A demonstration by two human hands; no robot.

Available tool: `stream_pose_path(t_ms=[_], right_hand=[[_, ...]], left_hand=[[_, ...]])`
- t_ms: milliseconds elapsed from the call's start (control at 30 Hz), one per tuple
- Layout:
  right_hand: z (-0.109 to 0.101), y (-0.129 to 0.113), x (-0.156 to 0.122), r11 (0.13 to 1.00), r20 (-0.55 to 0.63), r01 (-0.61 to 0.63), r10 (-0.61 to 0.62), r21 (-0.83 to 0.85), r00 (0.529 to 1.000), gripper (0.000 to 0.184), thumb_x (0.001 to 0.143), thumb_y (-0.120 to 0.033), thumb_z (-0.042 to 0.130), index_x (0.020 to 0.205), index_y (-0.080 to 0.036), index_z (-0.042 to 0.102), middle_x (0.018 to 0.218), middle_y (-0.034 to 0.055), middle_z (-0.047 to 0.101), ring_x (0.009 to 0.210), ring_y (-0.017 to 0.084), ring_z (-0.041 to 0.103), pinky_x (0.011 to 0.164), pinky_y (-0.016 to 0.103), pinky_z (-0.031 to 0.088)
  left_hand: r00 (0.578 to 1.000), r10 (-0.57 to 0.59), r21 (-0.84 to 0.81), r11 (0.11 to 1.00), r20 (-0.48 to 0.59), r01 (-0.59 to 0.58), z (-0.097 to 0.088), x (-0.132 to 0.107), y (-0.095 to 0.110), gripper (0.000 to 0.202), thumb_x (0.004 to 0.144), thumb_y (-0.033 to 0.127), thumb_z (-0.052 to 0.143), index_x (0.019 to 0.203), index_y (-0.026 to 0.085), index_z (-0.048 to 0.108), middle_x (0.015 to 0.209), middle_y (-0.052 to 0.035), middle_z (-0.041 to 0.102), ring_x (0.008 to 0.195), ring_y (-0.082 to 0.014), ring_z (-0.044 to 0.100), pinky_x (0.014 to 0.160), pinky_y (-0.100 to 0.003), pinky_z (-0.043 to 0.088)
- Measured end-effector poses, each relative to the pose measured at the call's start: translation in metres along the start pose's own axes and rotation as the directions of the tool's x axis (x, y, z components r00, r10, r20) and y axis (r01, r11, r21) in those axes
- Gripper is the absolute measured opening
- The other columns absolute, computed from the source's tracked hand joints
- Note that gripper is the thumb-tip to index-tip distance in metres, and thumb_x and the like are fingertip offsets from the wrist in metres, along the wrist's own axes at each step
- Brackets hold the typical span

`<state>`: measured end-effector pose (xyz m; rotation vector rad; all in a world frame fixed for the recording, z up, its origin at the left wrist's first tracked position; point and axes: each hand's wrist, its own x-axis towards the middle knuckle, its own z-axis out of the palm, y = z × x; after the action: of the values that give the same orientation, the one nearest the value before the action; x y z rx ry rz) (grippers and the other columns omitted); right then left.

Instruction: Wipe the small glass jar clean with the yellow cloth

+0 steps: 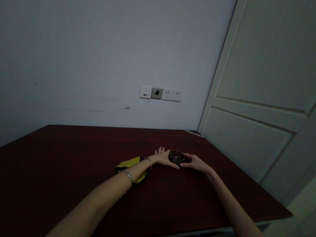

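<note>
A: Edges and room?
B: Table [46, 172]: back edge met the wall [97, 43], right edge ran alongside the door [259, 71]; the top stretched widest leftward.
A: Containers?
B: One dish [176, 157], on the table's right half, inside the edges; contents were too dark to tell. Left hand [164, 159]: fingers parted, thumb along its near side. Right hand [195, 163]: fingers and thumb gripped its right side.
A: Materials?
B: Dish was round, glossy. Table was dark red. Yellow-and-black cloth [129, 163] lay partly beneath the left forearm.

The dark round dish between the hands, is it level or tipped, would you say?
Level, apparently: the dark round dish shows as a wide, flat oval between the left hand and right hand.
</note>
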<state>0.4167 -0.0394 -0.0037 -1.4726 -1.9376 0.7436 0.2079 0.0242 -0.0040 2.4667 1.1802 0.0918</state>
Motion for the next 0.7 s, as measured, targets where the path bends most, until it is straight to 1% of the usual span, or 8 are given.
stream_pose_path(t_ms=[100,167,267,333,400,533,600,700], right_hand=[[-0.004,-0.002,-0.005,0.997,-0.099,-0.082,0.083,0.013,0.992,0.082,0.053,-0.043,0.077,0.124,-0.012,0.051,0.125,0.0146,0.055,0.116,0.031,0.05,0.103,0.043,0.034],[-0.006,-0.008,-0.007,0.995,-0.221,-0.1,0.102,0.02,0.97,0.079,0.057,-0.044,0.074,0.125,-0.012,0.051,0.123,0.015,0.057,0.113,0.031,0.053,0.1,0.044,0.037],[-0.002,-0.029,-0.005,1.0,-0.394,0.008,-0.003,0.009,0.919,0.057,0.07,-0.042,0.064,0.12,-0.017,0.055,0.121,0.0111,0.059,0.111,0.028,0.055,0.098,0.043,0.039],[0.009,-0.05,0.001,0.994,-0.457,0.108,-0.102,-0.012,0.884,0.044,0.075,-0.037,0.059,0.115,-0.018,0.059,0.117,0.0095,0.061,0.109,0.025,0.057,0.097,0.04,0.041],[0.027,-0.073,0.011,0.982,-0.449,0.183,-0.186,-0.05,0.874,0.037,0.077,-0.034,0.056,0.109,-0.018,0.062,0.113,0.0088,0.064,0.107,0.024,0.058,0.097,0.039,0.041],[0.076,-0.106,0.034,0.932,-0.255,0.339,-0.36,-0.124,0.897,0.033,0.077,-0.028,0.055,0.108,-0.019,0.062,0.111,0.0078,0.064,0.105,0.021,0.058,0.095,0.037,0.042],[0.098,-0.11,0.046,0.918,-0.182,0.366,-0.39,-0.155,0.902,0.033,0.078,-0.026,0.054,0.11,-0.017,0.061,0.113,0.0089,0.063,0.107,0.021,0.057,0.097,0.036,0.041],[0.123,-0.102,0.063,0.918,-0.138,0.336,-0.368,-0.209,0.92,0.034,0.081,-0.024,0.049,0.113,-0.016,0.059,0.116,0.0097,0.062,0.108,0.02,0.057,0.096,0.035,0.041]], left_hand=[[1.0,0.009,0.002,1.0,0.008,-0.009,-0.007,-0.009,-0.01,0.122,0.045,0.078,0.056,0.14,0.015,0.015,0.148,-0.0208,0.008,0.135,-0.0394,-0.001,0.105,-0.057,0.009],[0.999,0.001,-0.018,1.0,-0.055,-0.002,-0.016,-0.018,-0.023,0.118,0.049,0.077,0.054,0.14,0.012,0.017,0.148,-0.0205,0.008,0.136,-0.037,0.0,0.107,-0.052,0.009],[0.977,-0.076,-0.127,0.991,-0.197,0.051,-0.034,-0.037,-0.053,0.101,0.061,0.075,0.047,0.135,0.009,0.03,0.146,-0.0191,0.02,0.136,-0.0344,0.01,0.108,-0.044,0.015],[0.939,-0.148,-0.215,0.973,-0.312,0.083,-0.044,-0.051,-0.075,0.089,0.067,0.069,0.048,0.13,0.007,0.039,0.142,-0.0194,0.031,0.134,-0.0332,0.021,0.107,-0.038,0.021],[0.915,-0.186,-0.231,0.967,-0.357,0.106,-0.051,-0.065,-0.098,0.078,0.074,0.062,0.046,0.128,0.006,0.042,0.138,-0.0196,0.038,0.131,-0.0312,0.03,0.106,-0.036,0.024],[0.866,-0.251,-0.254,0.956,-0.433,0.15,-0.055,-0.094,-0.14,0.064,0.079,0.052,0.045,0.123,0.006,0.047,0.131,-0.0196,0.047,0.123,-0.0277,0.042,0.103,-0.033,0.029],[0.846,-0.277,-0.265,0.95,-0.456,0.168,-0.053,-0.108,-0.157,0.059,0.081,0.049,0.045,0.12,0.006,0.05,0.127,-0.0187,0.051,0.118,-0.0261,0.047,0.1,-0.032,0.033],[0.821,-0.313,-0.279,0.94,-0.477,0.196,-0.051,-0.129,-0.176,0.052,0.082,0.046,0.045,0.117,0.009,0.053,0.123,-0.0162,0.055,0.113,-0.024,0.052,0.096,-0.03,0.037]])
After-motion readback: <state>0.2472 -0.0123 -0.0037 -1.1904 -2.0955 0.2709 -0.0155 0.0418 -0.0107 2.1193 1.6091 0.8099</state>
